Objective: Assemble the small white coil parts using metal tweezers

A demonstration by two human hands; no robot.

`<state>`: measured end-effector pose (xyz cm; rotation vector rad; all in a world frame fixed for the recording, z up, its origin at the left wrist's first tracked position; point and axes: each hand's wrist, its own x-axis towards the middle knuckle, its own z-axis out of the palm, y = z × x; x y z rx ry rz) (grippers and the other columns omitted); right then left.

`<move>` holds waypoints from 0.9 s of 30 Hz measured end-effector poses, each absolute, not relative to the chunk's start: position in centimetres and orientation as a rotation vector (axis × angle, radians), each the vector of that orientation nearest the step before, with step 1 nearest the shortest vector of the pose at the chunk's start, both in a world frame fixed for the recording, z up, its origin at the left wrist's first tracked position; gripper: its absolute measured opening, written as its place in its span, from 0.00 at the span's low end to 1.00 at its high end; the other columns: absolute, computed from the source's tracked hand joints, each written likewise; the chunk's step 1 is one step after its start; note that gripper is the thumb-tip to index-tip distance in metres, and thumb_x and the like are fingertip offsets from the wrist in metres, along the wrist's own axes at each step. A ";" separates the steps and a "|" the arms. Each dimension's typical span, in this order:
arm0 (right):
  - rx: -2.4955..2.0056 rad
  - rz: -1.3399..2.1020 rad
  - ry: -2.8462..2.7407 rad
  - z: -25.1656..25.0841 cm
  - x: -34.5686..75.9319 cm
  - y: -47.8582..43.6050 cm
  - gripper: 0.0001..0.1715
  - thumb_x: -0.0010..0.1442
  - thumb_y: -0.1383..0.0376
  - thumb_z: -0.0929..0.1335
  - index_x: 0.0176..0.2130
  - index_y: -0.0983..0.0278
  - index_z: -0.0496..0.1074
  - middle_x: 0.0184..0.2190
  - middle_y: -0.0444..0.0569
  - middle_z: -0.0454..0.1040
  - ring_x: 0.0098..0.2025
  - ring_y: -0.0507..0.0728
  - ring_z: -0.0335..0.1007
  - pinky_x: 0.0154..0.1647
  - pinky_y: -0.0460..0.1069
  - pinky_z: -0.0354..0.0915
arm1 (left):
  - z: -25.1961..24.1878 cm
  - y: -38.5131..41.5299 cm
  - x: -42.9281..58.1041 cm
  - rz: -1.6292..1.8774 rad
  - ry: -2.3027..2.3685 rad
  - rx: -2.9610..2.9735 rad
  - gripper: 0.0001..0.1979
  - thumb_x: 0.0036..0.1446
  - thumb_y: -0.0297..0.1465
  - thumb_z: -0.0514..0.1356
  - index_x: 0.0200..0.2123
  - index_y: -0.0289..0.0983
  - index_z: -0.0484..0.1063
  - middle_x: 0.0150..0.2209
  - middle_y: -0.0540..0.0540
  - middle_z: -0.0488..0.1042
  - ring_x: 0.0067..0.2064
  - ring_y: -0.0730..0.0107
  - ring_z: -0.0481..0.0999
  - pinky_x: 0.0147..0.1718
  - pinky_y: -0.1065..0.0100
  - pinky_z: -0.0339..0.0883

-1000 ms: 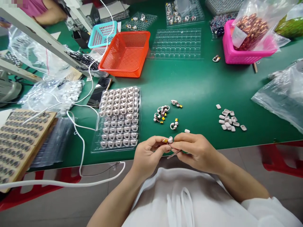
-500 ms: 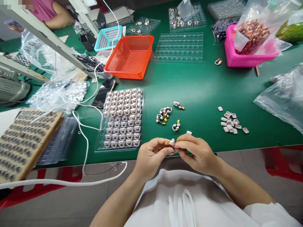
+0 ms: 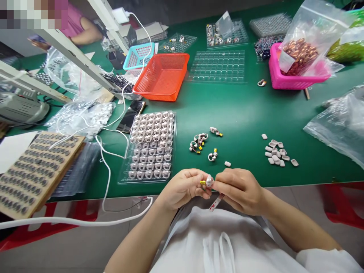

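Hands at near edge of green bench [image 3: 227, 110]. L hand [image 3: 182, 189]: thumb & fingers pinching a small white piece [image 3: 209, 181] w/ yellow tab [image 3: 202, 182] pointing left; piece sits btwn the two hands. R hand [image 3: 241, 191]: fingers pressed together, tips against right side of same piece; also gripping a narrow strip [image 3: 216, 202] w/ red marks, slanting down-left. Just beyond R hand: a lone white cap [image 3: 227, 163]. Farther right: pile of loose caps [image 3: 275, 153]. Beyond L hand: loose ring-shaped parts [image 3: 212, 156] w/ yellow tabs, some clustered. Left of these: clear tray [image 3: 123, 175] w/ rows of ring-shaped parts; phone [image 3: 131, 116] partly behind it. Rear: orange basket [image 3: 162, 95], turquoise basket [image 3: 139, 55]; rear right, pink basket [image 3: 298, 82] w/ bag of copper-col. beads [image 3: 301, 57]. Far left: board [image 3: 47, 178] w/ dark discs in rows.
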<state>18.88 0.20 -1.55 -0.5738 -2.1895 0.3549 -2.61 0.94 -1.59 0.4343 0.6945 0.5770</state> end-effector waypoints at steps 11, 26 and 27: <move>-0.483 0.458 -2.383 -0.8 20.4 0.7 0.14 0.72 0.70 0.59 0.50 0.66 0.71 0.38 0.53 0.77 0.29 0.55 0.65 0.29 0.51 0.62 | -0.6 1.0 -2.0 0.481 0.778 0.465 0.10 0.47 0.30 0.74 0.32 0.30 0.82 0.23 0.46 0.78 0.25 0.71 0.78 0.27 0.72 0.75; -0.953 1.032 -1.338 -3.2 20.5 -2.0 0.25 0.73 0.51 0.58 0.51 0.57 0.77 0.41 0.52 0.69 0.43 0.60 0.68 0.42 0.56 0.68 | 1.3 -0.5 0.3 0.897 1.170 0.802 0.06 0.50 0.28 0.71 0.32 0.34 0.80 0.26 0.49 0.78 0.25 0.76 0.75 0.28 0.76 0.72; -0.938 1.037 -1.308 -3.3 20.4 -2.1 0.23 0.73 0.52 0.59 0.51 0.58 0.77 0.38 0.52 0.70 0.40 0.60 0.68 0.38 0.55 0.69 | 1.3 -0.5 0.4 0.911 1.191 0.845 0.05 0.49 0.27 0.70 0.32 0.34 0.79 0.26 0.49 0.78 0.25 0.76 0.74 0.27 0.76 0.71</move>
